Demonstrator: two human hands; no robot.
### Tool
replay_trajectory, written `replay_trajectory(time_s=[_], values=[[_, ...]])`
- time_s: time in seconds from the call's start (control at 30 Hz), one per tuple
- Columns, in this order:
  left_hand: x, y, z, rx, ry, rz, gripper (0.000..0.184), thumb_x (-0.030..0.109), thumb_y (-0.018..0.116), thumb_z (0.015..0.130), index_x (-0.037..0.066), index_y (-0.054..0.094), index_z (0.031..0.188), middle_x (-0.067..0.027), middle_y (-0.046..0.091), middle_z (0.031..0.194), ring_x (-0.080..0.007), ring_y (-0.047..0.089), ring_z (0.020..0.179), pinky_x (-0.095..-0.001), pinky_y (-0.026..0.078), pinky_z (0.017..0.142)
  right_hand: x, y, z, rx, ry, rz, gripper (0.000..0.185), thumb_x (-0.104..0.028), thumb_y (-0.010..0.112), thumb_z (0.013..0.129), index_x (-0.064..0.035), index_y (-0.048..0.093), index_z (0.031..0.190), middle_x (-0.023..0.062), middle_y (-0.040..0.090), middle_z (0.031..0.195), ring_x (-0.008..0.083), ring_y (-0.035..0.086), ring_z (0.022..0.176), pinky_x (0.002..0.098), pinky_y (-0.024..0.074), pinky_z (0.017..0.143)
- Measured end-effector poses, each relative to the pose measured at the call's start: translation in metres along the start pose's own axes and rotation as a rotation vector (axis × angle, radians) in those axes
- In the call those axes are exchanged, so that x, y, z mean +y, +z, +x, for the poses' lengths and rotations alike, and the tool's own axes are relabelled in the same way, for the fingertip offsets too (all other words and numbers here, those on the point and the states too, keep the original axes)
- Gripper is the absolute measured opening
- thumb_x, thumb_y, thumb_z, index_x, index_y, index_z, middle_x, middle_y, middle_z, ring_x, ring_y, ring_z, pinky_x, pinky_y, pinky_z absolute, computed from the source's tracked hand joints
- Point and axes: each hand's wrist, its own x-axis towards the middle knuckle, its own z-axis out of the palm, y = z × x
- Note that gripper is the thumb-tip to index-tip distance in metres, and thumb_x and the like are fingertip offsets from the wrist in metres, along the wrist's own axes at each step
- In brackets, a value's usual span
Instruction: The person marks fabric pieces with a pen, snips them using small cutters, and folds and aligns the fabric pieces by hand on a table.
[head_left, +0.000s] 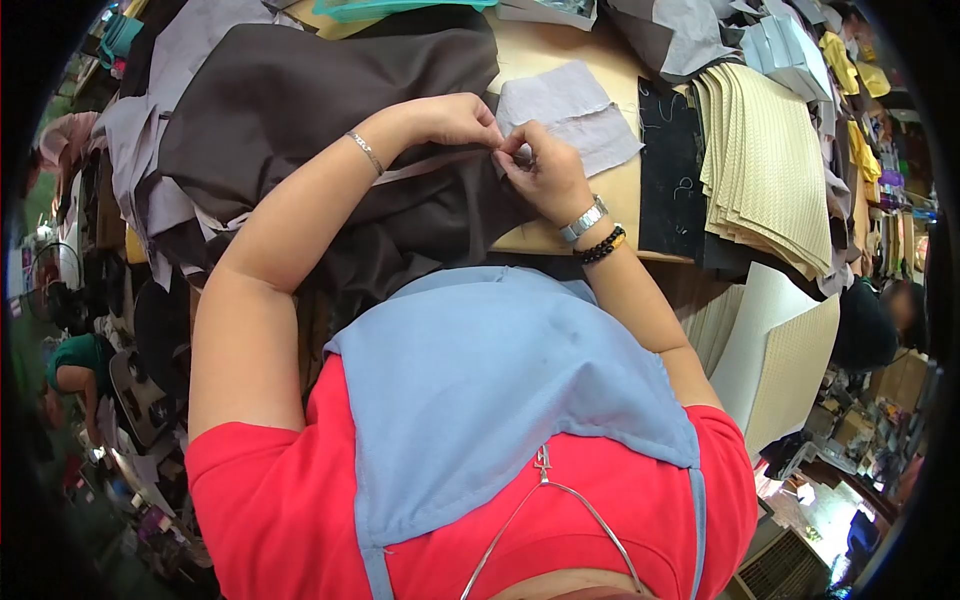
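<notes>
My left hand [462, 120] is closed in a pinch at the edge of a large dark brown sheet of material [290, 110]. Fingertip to fingertip with it, my right hand [548, 172] pinches too, thumb against forefinger. Whatever lies between the fingertips is too small to make out. The brown sheet spreads across the left of the table and hangs in folds toward my lap, with a strip of its paler underside showing below my left wrist. Just beyond my right hand lies a light grey piece of cloth [570, 110] with a crease or seam across it.
Right of my hands, a black strip [668, 170] with loose threads lies beside a stack of cream textured sheets [760, 160]. More grey pieces [190, 60] are heaped at left. A teal tray [390, 8] stands at the back. Other people are at the far left and right.
</notes>
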Motion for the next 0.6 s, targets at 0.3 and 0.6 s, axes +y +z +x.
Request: replay_trajectory(time_s=[0.3,0.6], values=[[0.005,0.018,0.0,0.137,-0.033,0.361,0.032,0.035,0.066,0.088,0.004,0.07,0.087,-0.0091,0.066,0.071,-0.0174,0.061,0.067,-0.0335,0.049,0.066,0.0,0.004,-0.007,-0.042,-0.05,-0.114,0.023,-0.004,0.076,0.074,-0.0082,0.058,0.088,0.0092,0.067,0.076,0.0249,0.069,0.068,0.0344,0.0542,0.06],[0.004,0.033,-0.008,0.264,-0.031,0.415,0.027,0.03,0.06,0.088,0.006,0.069,0.095,-0.0127,0.07,0.084,-0.0276,0.067,0.079,-0.0382,0.051,0.072,0.019,-0.002,-0.002,-0.178,-0.31,-0.118,0.025,0.0,0.073,0.071,-0.0097,0.056,0.086,0.007,0.063,0.073,0.0254,0.066,0.067,0.0343,0.0525,0.058]])
